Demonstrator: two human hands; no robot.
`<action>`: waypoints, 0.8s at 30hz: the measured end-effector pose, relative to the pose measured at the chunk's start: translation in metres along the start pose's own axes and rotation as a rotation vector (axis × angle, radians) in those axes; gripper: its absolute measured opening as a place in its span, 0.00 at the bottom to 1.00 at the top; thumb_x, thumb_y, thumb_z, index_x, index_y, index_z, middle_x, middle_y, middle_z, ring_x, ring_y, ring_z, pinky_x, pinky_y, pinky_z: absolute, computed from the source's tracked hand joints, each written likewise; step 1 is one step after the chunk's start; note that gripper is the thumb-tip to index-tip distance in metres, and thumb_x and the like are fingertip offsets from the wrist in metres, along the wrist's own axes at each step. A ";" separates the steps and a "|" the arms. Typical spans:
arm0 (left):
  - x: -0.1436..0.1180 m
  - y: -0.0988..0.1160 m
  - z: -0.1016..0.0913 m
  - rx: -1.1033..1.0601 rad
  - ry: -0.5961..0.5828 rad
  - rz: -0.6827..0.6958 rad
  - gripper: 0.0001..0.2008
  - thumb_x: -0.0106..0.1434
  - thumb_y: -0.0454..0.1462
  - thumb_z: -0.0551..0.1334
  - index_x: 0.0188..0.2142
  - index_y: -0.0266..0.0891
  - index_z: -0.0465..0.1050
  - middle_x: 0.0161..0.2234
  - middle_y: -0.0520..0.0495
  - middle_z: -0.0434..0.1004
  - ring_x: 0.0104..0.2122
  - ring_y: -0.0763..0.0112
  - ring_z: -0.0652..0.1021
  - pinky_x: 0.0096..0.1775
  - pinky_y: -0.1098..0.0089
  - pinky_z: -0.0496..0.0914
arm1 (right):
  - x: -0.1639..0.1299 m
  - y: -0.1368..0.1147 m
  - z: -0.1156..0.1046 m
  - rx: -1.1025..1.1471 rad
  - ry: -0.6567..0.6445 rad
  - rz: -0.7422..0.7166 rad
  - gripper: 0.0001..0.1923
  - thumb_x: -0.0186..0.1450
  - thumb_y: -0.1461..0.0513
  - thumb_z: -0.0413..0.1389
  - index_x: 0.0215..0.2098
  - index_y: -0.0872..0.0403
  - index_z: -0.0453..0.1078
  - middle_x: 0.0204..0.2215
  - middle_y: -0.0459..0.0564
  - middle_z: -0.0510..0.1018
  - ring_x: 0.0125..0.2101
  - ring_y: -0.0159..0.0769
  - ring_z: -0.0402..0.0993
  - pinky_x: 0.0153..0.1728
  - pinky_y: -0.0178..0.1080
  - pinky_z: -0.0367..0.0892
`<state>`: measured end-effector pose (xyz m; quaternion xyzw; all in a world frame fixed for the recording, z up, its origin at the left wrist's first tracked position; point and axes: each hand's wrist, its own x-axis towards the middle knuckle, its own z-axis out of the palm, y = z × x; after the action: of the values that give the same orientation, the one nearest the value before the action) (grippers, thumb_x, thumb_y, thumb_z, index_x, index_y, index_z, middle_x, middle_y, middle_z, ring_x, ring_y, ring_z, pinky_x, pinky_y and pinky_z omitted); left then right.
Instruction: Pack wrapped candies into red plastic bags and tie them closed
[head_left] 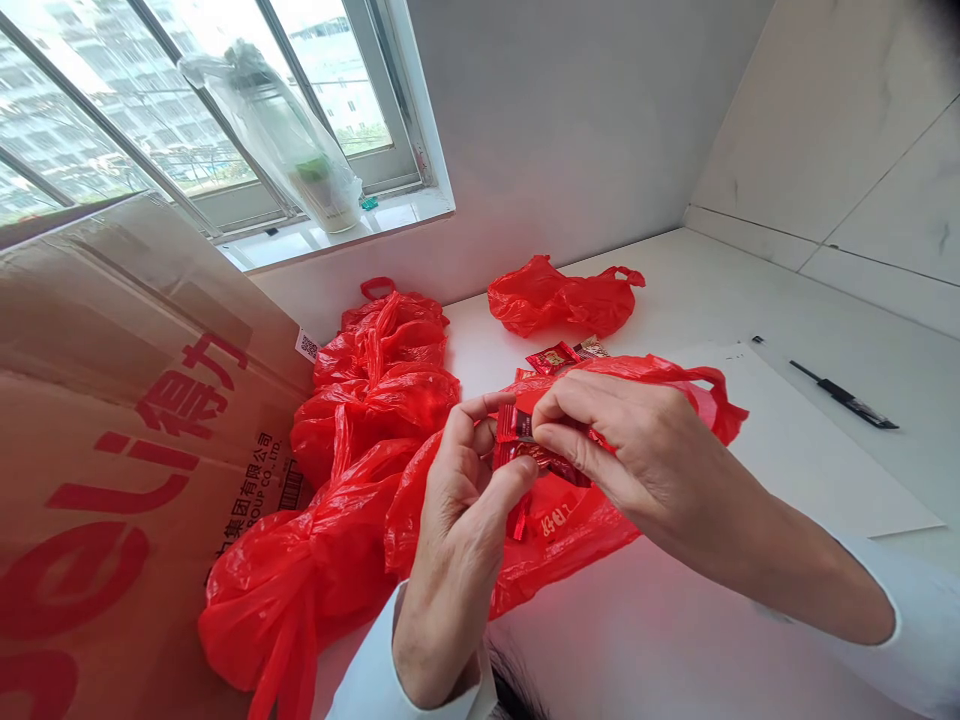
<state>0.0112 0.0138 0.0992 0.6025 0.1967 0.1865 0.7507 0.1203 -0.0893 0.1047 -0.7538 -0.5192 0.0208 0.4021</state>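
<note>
My left hand (pixel 463 520) is closed around small red wrapped candies (pixel 510 424), gripping them between thumb and fingers. Above the same handful, my right hand (pixel 645 440) pinches at the wrappers with thumb and forefinger. How many candies each hand has is hidden by the fingers. Under both hands lies an opened red plastic bag (pixel 585 540), its handle (pixel 724 400) flopped to the right. More wrapped candies (pixel 553 358) rest on the table just behind my right hand.
Several knotted, filled red bags (pixel 330 540) line the left side, beside a large cardboard box (pixel 112 420). Another red bag (pixel 562 297) sits near the wall. White paper (pixel 817 470) and a black pen (pixel 847 397) lie at right. A bagged bottle (pixel 300 150) stands on the windowsill.
</note>
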 end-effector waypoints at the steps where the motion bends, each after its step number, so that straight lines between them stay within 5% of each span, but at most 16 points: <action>1: 0.000 0.000 0.000 -0.003 0.003 -0.011 0.14 0.63 0.31 0.60 0.48 0.47 0.68 0.42 0.53 0.72 0.40 0.76 0.73 0.43 0.76 0.70 | 0.000 0.000 0.000 0.004 0.004 0.003 0.12 0.69 0.66 0.49 0.26 0.53 0.63 0.22 0.43 0.68 0.23 0.29 0.60 0.24 0.34 0.55; 7: 0.001 0.003 -0.001 0.014 0.042 -0.082 0.21 0.63 0.31 0.60 0.53 0.53 0.64 0.37 0.54 0.71 0.38 0.74 0.72 0.38 0.76 0.70 | 0.001 0.000 -0.002 0.032 -0.021 0.055 0.12 0.68 0.66 0.50 0.26 0.53 0.64 0.21 0.42 0.67 0.22 0.29 0.59 0.23 0.35 0.54; 24: 0.000 0.003 0.000 -0.036 0.023 -0.089 0.18 0.62 0.31 0.60 0.51 0.47 0.66 0.44 0.53 0.74 0.41 0.73 0.77 0.40 0.75 0.71 | 0.003 -0.002 -0.005 0.047 -0.060 0.096 0.13 0.69 0.64 0.49 0.25 0.53 0.64 0.22 0.42 0.67 0.22 0.30 0.59 0.23 0.36 0.53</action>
<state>0.0113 0.0150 0.1019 0.5773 0.2285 0.1635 0.7666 0.1219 -0.0897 0.1106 -0.7673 -0.4936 0.0747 0.4025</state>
